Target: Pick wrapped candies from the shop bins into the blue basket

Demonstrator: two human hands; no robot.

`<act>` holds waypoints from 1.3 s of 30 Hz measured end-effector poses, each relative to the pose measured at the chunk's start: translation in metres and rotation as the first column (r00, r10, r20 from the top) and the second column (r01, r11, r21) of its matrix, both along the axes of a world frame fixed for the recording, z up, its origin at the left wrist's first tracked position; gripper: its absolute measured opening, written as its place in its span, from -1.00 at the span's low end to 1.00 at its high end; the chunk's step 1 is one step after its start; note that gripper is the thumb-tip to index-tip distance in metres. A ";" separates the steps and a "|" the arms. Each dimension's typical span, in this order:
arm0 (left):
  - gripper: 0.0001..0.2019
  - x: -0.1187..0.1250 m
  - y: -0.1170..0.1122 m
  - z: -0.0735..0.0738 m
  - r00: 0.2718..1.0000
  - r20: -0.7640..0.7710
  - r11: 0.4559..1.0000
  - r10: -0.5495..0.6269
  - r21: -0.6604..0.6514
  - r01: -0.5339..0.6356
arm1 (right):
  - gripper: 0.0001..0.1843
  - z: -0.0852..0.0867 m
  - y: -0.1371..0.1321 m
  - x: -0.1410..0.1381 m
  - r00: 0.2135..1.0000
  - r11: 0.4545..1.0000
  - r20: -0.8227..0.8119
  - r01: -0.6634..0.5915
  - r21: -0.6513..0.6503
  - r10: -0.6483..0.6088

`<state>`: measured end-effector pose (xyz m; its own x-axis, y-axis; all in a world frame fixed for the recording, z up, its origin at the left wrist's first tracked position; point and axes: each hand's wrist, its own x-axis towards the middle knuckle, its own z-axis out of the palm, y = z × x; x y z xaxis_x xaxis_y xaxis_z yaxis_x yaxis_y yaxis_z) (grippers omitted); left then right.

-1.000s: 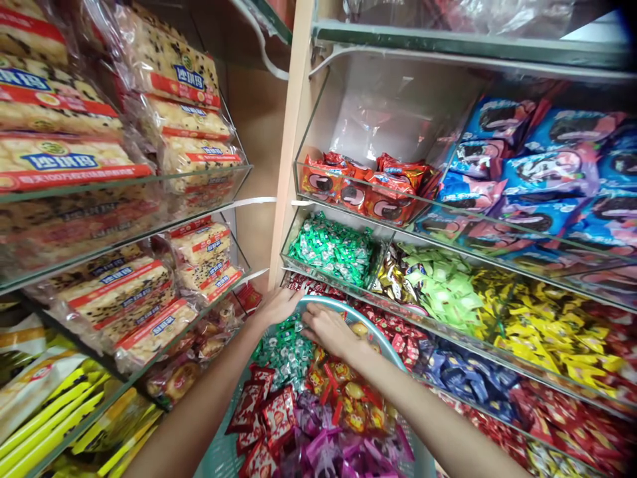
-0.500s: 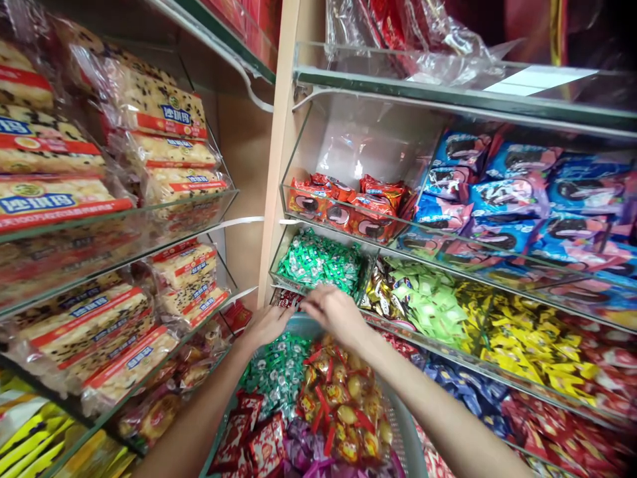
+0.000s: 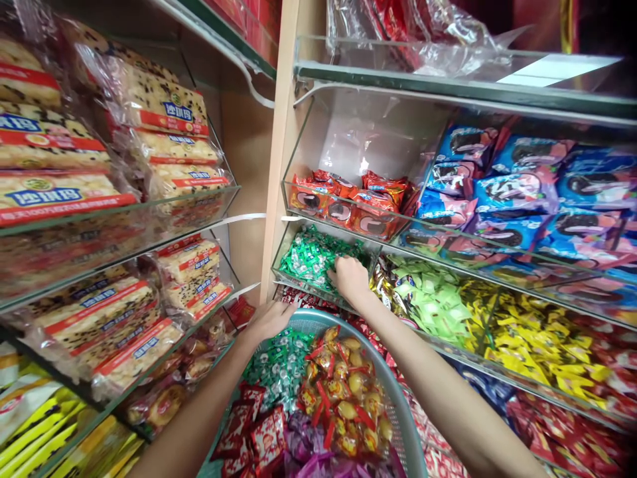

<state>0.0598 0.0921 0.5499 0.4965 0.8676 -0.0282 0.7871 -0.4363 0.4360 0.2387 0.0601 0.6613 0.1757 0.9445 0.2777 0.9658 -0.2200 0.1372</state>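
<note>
One clear panel [image 3: 314, 289] fronts shelved green candies [image 3: 306, 255], below red packets [image 3: 375, 218].

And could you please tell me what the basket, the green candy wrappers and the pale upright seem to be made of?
Basket: probably moulded plastic, satin blue-green; small regular holes pierce its wall.
Green candy wrappers: likely thin plastic film, possibly foil, glossy; crinkles and bright glints suggest it.
Pale upright: perhaps wood or wood-look laminate, smooth and matt; the light tan colour hints at it, grain unclear.
</note>
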 end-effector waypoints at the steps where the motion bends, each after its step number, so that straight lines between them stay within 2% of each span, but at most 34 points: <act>1: -0.26 0.000 0.000 0.000 1.000 0.000 1.000 0.000 -0.002 0.000 | -0.74 0.001 -0.001 0.001 1.000 1.000 0.006 -0.003 0.001 0.003; 11: -0.27 0.001 -0.003 0.003 1.000 0.013 0.999 0.024 -0.037 -0.023 | -0.68 0.002 -0.003 0.000 0.998 0.999 0.038 -0.041 0.030 0.040; 14: -0.26 0.000 -0.003 0.003 0.999 0.010 0.998 0.032 -0.049 -0.031 | -0.68 0.009 -0.016 -0.004 0.997 0.994 0.026 -0.076 0.083 0.074; 17: -0.24 0.000 -0.003 0.001 1.000 0.010 0.999 0.026 -0.035 -0.025 | -0.62 0.009 -0.041 -0.010 0.977 0.966 -0.054 -0.194 0.169 0.206; 19: -0.23 -0.001 -0.002 0.000 1.000 0.016 0.999 0.025 -0.029 -0.025 | -0.61 -0.003 -0.058 -0.013 0.924 0.933 -0.177 -0.309 0.182 0.340; 21: -0.23 -0.001 -0.001 -0.002 0.999 0.022 0.999 0.027 -0.025 -0.026 | -0.66 -0.025 -0.069 -0.015 0.855 0.915 -0.325 -0.383 0.127 0.403; 23: -0.23 -0.001 0.000 -0.004 1.000 0.021 1.000 0.022 -0.020 -0.022 | -0.72 -0.051 -0.075 -0.017 0.834 0.920 -0.419 -0.392 0.006 0.358; 25: -0.22 -0.001 0.000 -0.005 1.000 0.023 1.000 0.020 -0.022 -0.019 | -0.75 -0.074 -0.076 -0.019 0.856 0.927 -0.433 -0.358 -0.108 0.280; 27: -0.22 -0.002 0.000 -0.005 0.999 0.031 0.999 0.015 -0.029 -0.014 | -0.77 -0.090 -0.076 -0.022 0.868 0.919 -0.423 -0.357 -0.166 0.261; 32: -0.25 -0.002 -0.001 -0.002 0.999 0.053 1.000 0.003 -0.025 -0.002 | -0.77 -0.107 -0.082 -0.030 0.808 0.852 -0.473 -0.485 -0.197 0.350; 34: -0.25 -0.002 -0.002 -0.001 0.998 0.060 1.000 0.011 -0.029 -0.009 | -0.79 -0.111 -0.085 -0.031 0.773 0.840 -0.516 -0.515 -0.172 0.368; 37: -0.25 -0.002 -0.002 0.000 0.998 0.065 0.999 0.021 -0.046 -0.018 | -0.72 -0.111 -0.091 -0.029 0.717 0.874 -0.595 -0.483 -0.047 0.364; 39: -0.26 -0.002 -0.001 0.000 0.998 0.061 0.998 0.024 -0.053 -0.021 | -0.65 -0.104 -0.096 -0.025 0.680 0.900 -0.647 -0.436 0.022 0.345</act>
<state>0.0581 0.0908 0.5497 0.4790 0.8767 -0.0440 0.7677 -0.3941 0.5054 0.2138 -0.0362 0.5568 -0.1286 0.9846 0.1186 0.8331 0.1721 -0.5256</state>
